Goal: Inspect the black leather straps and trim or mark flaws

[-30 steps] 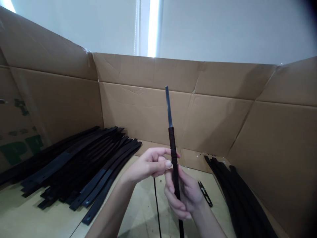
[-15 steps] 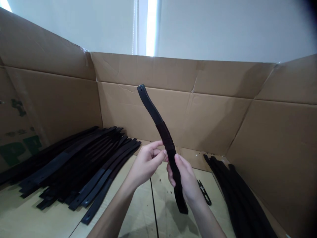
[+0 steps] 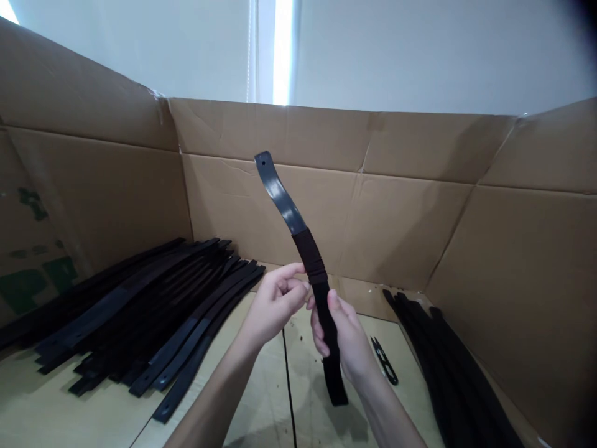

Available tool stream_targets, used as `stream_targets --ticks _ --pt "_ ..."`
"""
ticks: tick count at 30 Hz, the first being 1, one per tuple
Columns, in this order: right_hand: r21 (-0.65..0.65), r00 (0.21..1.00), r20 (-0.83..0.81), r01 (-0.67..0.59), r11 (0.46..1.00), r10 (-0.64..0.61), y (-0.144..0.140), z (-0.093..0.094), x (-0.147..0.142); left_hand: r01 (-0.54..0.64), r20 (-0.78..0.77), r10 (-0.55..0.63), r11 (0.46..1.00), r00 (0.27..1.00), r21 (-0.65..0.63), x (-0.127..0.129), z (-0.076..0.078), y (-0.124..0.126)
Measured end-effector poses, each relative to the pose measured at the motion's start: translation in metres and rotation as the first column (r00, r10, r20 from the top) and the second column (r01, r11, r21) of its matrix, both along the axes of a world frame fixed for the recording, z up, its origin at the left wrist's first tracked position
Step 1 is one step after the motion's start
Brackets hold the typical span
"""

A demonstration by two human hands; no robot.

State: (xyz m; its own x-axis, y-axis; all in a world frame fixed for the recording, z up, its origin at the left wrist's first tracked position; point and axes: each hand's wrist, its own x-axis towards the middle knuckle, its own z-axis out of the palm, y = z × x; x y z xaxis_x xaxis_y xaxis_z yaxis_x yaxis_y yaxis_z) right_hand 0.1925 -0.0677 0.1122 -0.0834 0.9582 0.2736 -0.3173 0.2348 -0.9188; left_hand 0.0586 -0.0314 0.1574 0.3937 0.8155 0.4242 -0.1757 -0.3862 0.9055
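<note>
A curved black strip (image 3: 283,202) stands tilted in front of me, with a glossy, holed bare end at the top. Around its middle is a dark brown wrapping (image 3: 308,249) with several ridges at its lower edge. My right hand (image 3: 347,333) grips the matte lower part, thumb on the front and fingers behind. At the strip's left edge, my left hand (image 3: 280,302) is closed, its index fingertip against the wrapping and thumb just below. From under this hand a thin black cord (image 3: 288,386) runs downward; whether the fingers hold it is hidden.
Many similar strips (image 3: 153,311) lie piled at the left. Black thread snips (image 3: 385,361) rest on the table (image 3: 261,398) right of my hands, near another bunch of black strips (image 3: 448,348). Cardboard walls (image 3: 261,193) enclose the left, back and right.
The strip has turned slightly, so its bare end now catches more light, and its lower end has swung a little left. Both hands stay in nearly the same place.
</note>
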Motion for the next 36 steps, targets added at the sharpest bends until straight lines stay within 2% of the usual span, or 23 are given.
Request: stream_targets --ticks 2,4,6,8,10,12,13,15,18,20,24,27,32,36 --pt "-0.046 0.987 -0.11 -0.121 0.992 0.116 0.0 0.0 0.001 0.075 0.011 -0.075 0.996 0.997 -0.038 -0.004 0.001 0.001" --pt "-0.08 0.943 -0.211 -0.279 0.957 0.257 0.0 -0.001 0.004 0.141 0.014 -0.141 0.987 0.99 -0.081 -0.008 0.001 0.003" --pt "-0.101 0.862 -0.285 -0.461 0.882 0.418 0.001 -0.003 0.008 0.233 0.012 -0.233 0.967 0.972 -0.105 -0.013 0.001 0.006" --pt "-0.11 0.756 -0.326 -0.627 0.771 0.568 0.002 -0.006 0.012 0.348 0.006 -0.349 0.932 0.937 -0.107 -0.018 0.0 0.009" --pt "-0.111 0.666 -0.345 -0.728 0.676 0.661 0.003 -0.009 0.013 0.426 0.007 -0.428 0.899 0.904 -0.107 -0.021 -0.001 0.011" --pt "-0.125 0.648 -0.333 -0.75 0.649 0.685 0.004 -0.011 0.01 0.432 0.014 -0.433 0.895 0.901 -0.109 -0.022 -0.002 0.01" --pt "-0.142 0.673 -0.311 -0.731 0.667 0.671 0.004 -0.012 0.008 0.416 0.015 -0.417 0.903 0.909 -0.11 -0.021 -0.002 0.009" --pt "-0.179 0.756 -0.262 -0.649 0.74 0.6 0.004 -0.012 0.003 0.342 0.003 -0.343 0.934 0.939 -0.104 -0.016 -0.002 0.007" --pt "-0.219 0.855 -0.241 -0.51 0.832 0.46 0.005 -0.01 0.0 0.127 -0.043 -0.13 0.991 0.991 -0.05 -0.008 -0.001 0.004" --pt "-0.214 0.894 -0.236 -0.431 0.877 0.382 0.006 -0.008 0.001 0.005 -0.077 -0.005 1.0 0.997 0.0 -0.004 0.0 0.004" --pt "-0.094 0.983 -0.05 -0.18 0.979 0.176 0.004 -0.004 0.003 -0.042 -0.125 0.048 0.998 0.991 0.043 -0.006 0.003 0.006" --pt "-0.023 0.996 0.074 -0.057 0.998 0.059 0.002 -0.002 0.005 0.014 -0.174 -0.005 0.998 0.985 0.054 -0.011 0.003 0.005" --pt "-0.043 0.995 0.079 -0.052 0.998 0.056 0.004 -0.002 0.007 0.033 -0.229 -0.008 0.994 0.973 0.107 -0.012 0.0 0.003" --pt "-0.012 0.99 0.139 0.017 1.0 -0.015 0.004 0.0 0.007 0.009 -0.186 0.011 0.994 0.982 0.107 -0.006 0.001 0.003"
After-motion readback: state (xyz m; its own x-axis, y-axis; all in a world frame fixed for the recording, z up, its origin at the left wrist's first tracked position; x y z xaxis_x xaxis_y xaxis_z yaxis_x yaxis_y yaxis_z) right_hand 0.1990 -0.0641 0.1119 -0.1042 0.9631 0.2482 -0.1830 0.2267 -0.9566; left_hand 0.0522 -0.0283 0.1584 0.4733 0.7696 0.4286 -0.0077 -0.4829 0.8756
